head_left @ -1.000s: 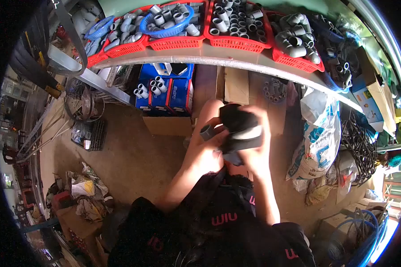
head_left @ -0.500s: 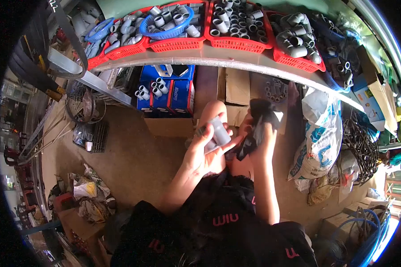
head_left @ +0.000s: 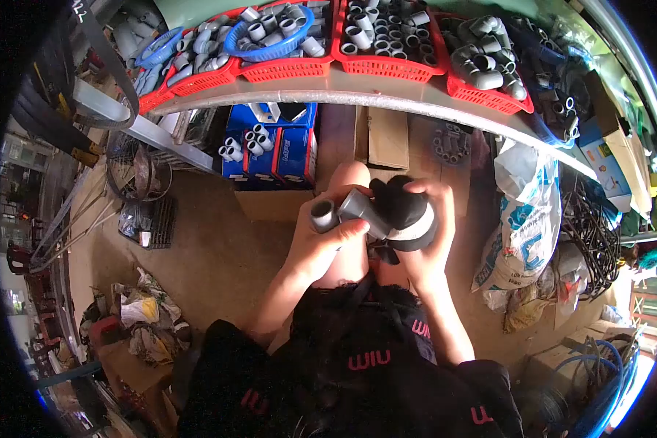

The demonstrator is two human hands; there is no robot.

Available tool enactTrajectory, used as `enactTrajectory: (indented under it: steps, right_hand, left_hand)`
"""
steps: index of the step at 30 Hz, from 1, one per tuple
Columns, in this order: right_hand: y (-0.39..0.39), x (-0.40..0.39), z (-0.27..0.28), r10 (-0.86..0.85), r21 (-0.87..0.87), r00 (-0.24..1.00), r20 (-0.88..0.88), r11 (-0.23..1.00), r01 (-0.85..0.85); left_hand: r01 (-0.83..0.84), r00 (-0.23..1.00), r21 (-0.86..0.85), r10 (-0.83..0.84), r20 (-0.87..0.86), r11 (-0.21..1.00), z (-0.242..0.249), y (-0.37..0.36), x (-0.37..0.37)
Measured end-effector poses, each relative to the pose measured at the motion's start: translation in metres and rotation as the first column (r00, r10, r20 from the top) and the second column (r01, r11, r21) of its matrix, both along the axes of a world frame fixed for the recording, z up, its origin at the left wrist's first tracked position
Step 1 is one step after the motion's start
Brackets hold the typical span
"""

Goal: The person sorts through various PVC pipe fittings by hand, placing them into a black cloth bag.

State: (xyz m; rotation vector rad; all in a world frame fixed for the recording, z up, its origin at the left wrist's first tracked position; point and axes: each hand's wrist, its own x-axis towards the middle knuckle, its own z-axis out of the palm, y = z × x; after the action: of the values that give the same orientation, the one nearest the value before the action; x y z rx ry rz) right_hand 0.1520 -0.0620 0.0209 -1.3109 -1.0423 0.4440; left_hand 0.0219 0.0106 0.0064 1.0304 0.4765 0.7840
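My left hand is closed around grey plastic pipe fittings. One pipe fitting shows its round opening beside my fingers, while a longer grey piece slants toward the right. My right hand grips a bunched black cloth, with a pale patch visible on its lower side. The cloth meets the right end of the longer piece, hiding that end. Both hands are above my knees, close together.
Red baskets of grey fittings line the bench ahead. Beneath it are blue boxes with short fittings on top and an open cardboard box. A white sack stands at right; crumpled rags lie at left.
My left hand has turned, and the fittings' openings now show. My right hand has brought the black cloth down and left against the longer fitting; the cloth is bunched into a rounder shape.
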Motion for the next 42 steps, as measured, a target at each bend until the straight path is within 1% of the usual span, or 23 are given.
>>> enactTrajectory:
  steps: [5, 7, 9, 12, 13, 15, 16, 17, 19, 20, 21, 23, 24, 25, 26, 27, 28, 30, 31, 34, 38, 41, 42]
  right_hand:
    - [0.001, -0.005, 0.004, 0.087, -0.137, 0.821, -0.565, 0.971, -0.197]
    - [-0.008, 0.004, -0.006, 0.221, 0.008, 0.447, -0.867, 0.903, -0.430]
    - [-0.017, 0.012, -0.031, 0.218, 0.126, 0.126, -0.968, 0.853, -0.506]
    - [-0.010, 0.006, -0.005, 0.191, -0.021, 0.612, -0.768, 0.946, -0.323]
    - [-0.009, 0.007, -0.005, 0.016, -0.232, 0.953, -0.303, 0.968, -0.090]
    - [-0.011, 0.004, 0.009, -0.114, -0.110, 0.989, 0.096, 0.986, 0.125]
    - [-0.012, 0.009, 0.008, -0.120, -0.012, 0.925, 0.360, 0.991, 0.133]
    - [-0.016, 0.013, 0.005, -0.041, 0.009, 0.872, 0.488, 0.999, 0.042]
    - [-0.018, 0.008, -0.002, -0.009, -0.002, 0.970, 0.244, 1.000, 0.010]
    - [-0.020, 0.001, -0.013, -0.006, -0.012, 0.995, -0.105, 1.000, 0.005]
    - [-0.018, -0.002, -0.018, 0.030, 0.037, 0.985, -0.172, 0.999, -0.024]
    - [-0.013, -0.012, -0.022, 0.013, 0.063, 0.999, 0.041, 0.998, -0.015]
    - [-0.020, -0.018, -0.034, -0.003, 0.113, 0.999, -0.035, 0.994, 0.007]
    - [-0.025, -0.020, -0.028, -0.178, 0.058, 0.945, 0.275, 0.984, 0.168]
    - [-0.027, -0.018, -0.029, -0.163, 0.051, 0.963, 0.214, 0.986, 0.156]
    - [-0.029, -0.014, -0.030, -0.148, 0.045, 0.977, 0.151, 0.989, 0.143]
    - [-0.028, -0.014, -0.034, -0.127, 0.013, 0.991, 0.046, 0.992, 0.127]
    - [-0.030, -0.014, -0.032, -0.089, -0.103, 0.981, -0.173, 0.992, 0.072]
    - [-0.030, -0.008, -0.030, -0.046, -0.090, 0.989, -0.138, 0.995, 0.034]
    - [-0.029, 0.003, -0.034, -0.025, -0.026, 0.985, 0.169, 0.999, 0.029]
    - [-0.027, -0.002, -0.041, -0.101, -0.060, 0.980, 0.173, 0.992, 0.113]
    - [-0.020, -0.004, -0.043, -0.093, -0.085, 0.970, 0.224, 0.990, 0.115]
    - [-0.017, -0.007, -0.046, -0.106, -0.087, 0.972, 0.211, 0.988, 0.127]
  left_hand:
    - [0.054, 0.994, 0.250, -0.028, -0.106, 0.967, -0.007, 0.005, -0.005]
    - [0.034, 0.999, 0.307, -0.020, -0.047, 0.951, 0.000, 0.000, 0.001]
    - [0.014, 1.000, 0.450, -0.017, 0.001, 0.893, 0.001, -0.001, 0.004]
    - [0.046, 0.980, 0.481, 0.053, -0.190, 0.876, 0.005, -0.001, -0.006]
    - [-0.004, 0.975, 0.445, 0.103, -0.198, 0.895, 0.000, -0.003, -0.008]
    - [-0.113, 0.954, 0.374, 0.205, -0.218, 0.920, -0.014, -0.009, -0.008]
    - [-0.145, 0.920, 0.569, 0.321, -0.223, 0.809, -0.005, -0.010, -0.008]
    - [-0.158, 0.947, 0.446, 0.263, -0.185, 0.881, -0.006, -0.011, -0.008]
    - [-0.145, 0.984, 0.182, 0.161, -0.076, 0.973, -0.011, -0.010, -0.008]
    - [-0.107, 0.994, 0.046, 0.108, -0.020, 0.993, -0.012, -0.009, -0.009]
    - [-0.019, 1.000, -0.157, 0.018, -0.004, 0.987, -0.012, -0.010, -0.011]
    - [0.161, 0.987, -0.530, -0.137, 0.084, 0.833, -0.012, -0.019, -0.017]
    - [0.169, 0.985, -0.485, -0.133, 0.108, 0.858, -0.019, -0.027, -0.010]
    - [0.174, 0.983, -0.440, -0.128, 0.133, 0.881, -0.027, -0.035, -0.004]
    - [0.178, 0.980, -0.395, -0.123, 0.159, 0.901, -0.034, -0.043, 0.002]
    - [0.383, 0.923, -0.399, -0.323, 0.210, 0.833, -0.043, -0.038, -0.011]
    - [0.390, 0.918, -0.288, -0.393, 0.049, 0.875, -0.032, -0.030, -0.013]
    - [0.397, 0.910, -0.254, -0.415, -0.021, 0.882, -0.026, -0.023, -0.013]
    - [0.402, 0.904, -0.235, -0.425, -0.053, 0.885, -0.024, -0.022, -0.012]
    - [0.327, 0.918, -0.165, -0.354, -0.180, 0.930, -0.033, -0.023, -0.012]
    - [0.319, 0.923, -0.242, -0.358, -0.140, 0.916, -0.041, -0.023, -0.014]
    - [0.057, 0.994, -0.173, -0.072, -0.085, 0.983, -0.037, -0.033, -0.004]
    - [0.032, 0.983, -0.212, -0.070, -0.172, 0.977, -0.034, -0.030, -0.009]
